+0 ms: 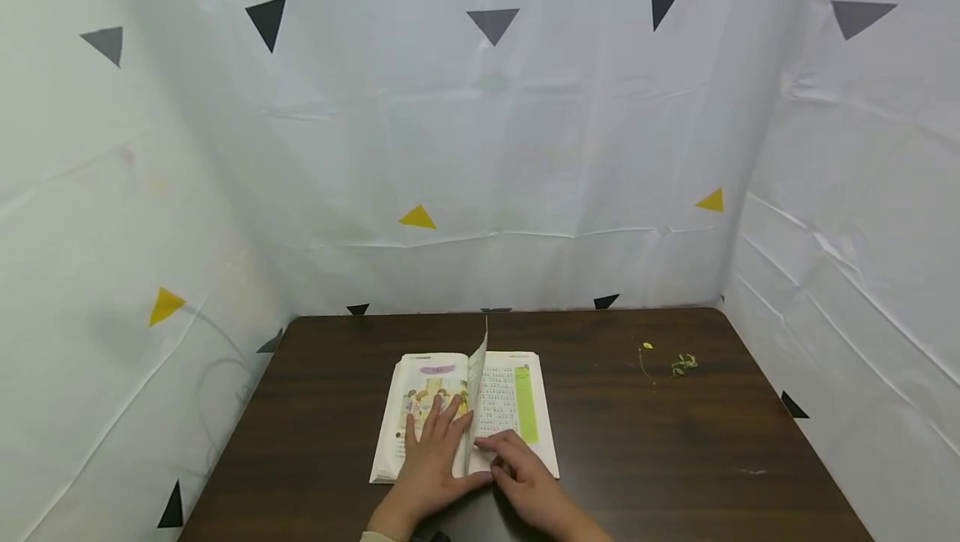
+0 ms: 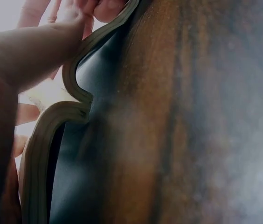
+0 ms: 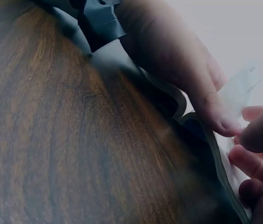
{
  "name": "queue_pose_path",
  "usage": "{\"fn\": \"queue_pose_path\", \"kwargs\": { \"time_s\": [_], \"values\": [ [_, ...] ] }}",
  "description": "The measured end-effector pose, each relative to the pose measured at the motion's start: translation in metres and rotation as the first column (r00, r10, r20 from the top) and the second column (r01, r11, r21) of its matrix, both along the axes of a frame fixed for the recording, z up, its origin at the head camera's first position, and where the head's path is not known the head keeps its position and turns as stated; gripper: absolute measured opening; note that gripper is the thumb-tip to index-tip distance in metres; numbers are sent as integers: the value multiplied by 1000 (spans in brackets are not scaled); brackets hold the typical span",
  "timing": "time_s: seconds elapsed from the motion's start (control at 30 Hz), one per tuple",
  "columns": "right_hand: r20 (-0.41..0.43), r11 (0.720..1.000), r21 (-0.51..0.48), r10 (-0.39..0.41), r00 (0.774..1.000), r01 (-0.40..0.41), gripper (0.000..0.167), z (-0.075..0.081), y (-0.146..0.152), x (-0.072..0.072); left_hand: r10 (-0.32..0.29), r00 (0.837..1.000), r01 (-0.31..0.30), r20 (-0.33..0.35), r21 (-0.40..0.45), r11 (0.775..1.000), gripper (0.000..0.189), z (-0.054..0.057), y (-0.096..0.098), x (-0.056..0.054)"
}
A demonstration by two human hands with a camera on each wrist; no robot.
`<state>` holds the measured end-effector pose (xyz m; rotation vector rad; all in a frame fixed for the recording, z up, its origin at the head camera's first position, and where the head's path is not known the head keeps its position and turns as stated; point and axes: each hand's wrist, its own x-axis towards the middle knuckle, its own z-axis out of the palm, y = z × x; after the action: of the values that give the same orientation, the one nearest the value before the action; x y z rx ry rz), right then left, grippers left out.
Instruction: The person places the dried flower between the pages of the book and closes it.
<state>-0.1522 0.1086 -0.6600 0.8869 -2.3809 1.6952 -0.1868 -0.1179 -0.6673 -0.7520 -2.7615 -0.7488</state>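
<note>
Dark table (image 1: 675,459): book (image 1: 495,396), flower (image 1: 647,346), green sprig (image 1: 684,364)

the book (image 1: 498,396) is white-paged with a green strip (image 1: 526,404), the wood-grained table (image 1: 675,463) dark brown.

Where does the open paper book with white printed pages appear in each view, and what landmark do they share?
Head: the open paper book with white printed pages, lower centre.
Left wrist: the book, its page edges curving down the left side.
Right wrist: the book, from upper middle to lower right, partly hidden.
Shared landmark: the dark brown wooden table, around the book, right of it, and left of it, respectively.
</note>
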Motion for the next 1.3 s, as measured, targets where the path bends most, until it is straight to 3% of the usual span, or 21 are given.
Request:
{"fn": "queue_pose_path", "kwargs": {
  "time_s": [0.13,0.3,0.47,0.53,0.63,0.73,0.83,0.93,1.03,1.13,1.23,1.3],
  "values": [
    [-66,1000,4,16,998,-16,50,0,-1,0,17,1000,-17,-20,9,1000,91,-3,0,1],
    [-120,999,7,35,992,-34,52,1,-4,2,58,997,-63,47,127,990,83,4,-4,8],
    [-165,1000,23,18,986,-15,49,0,-6,3,77,988,-100,130,178,979,70,9,-11,14],
    [-176,999,38,15,984,-9,49,1,-6,3,88,978,-132,191,232,964,72,11,-14,14],
    [-171,997,79,19,985,-6,49,2,-5,4,64,952,-179,299,373,911,75,14,-19,13],
    [-138,993,121,20,990,-3,49,4,-5,4,60,942,-207,329,432,878,82,18,-26,10],
    [-147,988,157,22,989,2,51,4,-4,5,147,946,-248,287,356,901,88,22,-35,10],
    [-199,980,200,28,980,12,53,2,-5,5,245,943,-295,224,224,929,94,28,-45,11],
    [-261,966,255,39,965,30,54,-1,-6,4,310,936,-331,165,120,936,93,36,-52,12],
    [-281,951,305,43,959,47,54,-3,-7,3,368,926,-371,79,25,928,76,49,-53,13],
    [-284,942,330,33,958,66,53,-3,-7,3,382,924,-383,-31,-55,922,53,62,-43,13],
    [-294,939,336,29,955,75,54,-2,-7,2,331,939,-338,-87,-71,939,43,68,-31,12]
  ]
}}
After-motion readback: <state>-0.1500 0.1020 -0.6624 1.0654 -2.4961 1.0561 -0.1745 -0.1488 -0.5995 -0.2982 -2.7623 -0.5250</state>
